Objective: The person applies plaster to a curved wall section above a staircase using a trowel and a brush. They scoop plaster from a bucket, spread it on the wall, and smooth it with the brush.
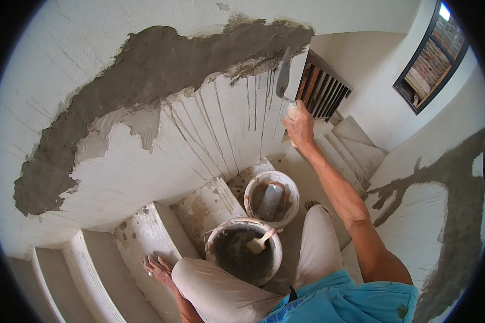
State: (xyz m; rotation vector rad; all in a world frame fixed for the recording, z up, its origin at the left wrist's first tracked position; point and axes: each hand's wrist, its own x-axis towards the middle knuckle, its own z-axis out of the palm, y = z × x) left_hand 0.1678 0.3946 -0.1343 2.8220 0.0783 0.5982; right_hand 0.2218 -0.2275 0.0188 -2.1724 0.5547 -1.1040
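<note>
My right hand (299, 125) is closed around the pale handle of a trowel (284, 74). Its narrow blade points up against the white wall (199, 140), just below the right end of a long band of wet grey mortar (161, 62). Dark drips run down the wall under that band. My left hand (159, 270) lies flat on a stair step beside my knee, fingers apart, holding nothing. Between my legs stands a bucket (278, 261) of dark grey mix, with a brush (260, 242) lying in it.
A second bucket (247, 196) behind it holds a grey, rounded object I cannot identify. Concrete stairs (97, 258) descend at the left, and more steps (350, 151) lie at the right. Beyond are a dark slatted gate (324, 89), a window (434, 56) and another mortar patch (461, 204).
</note>
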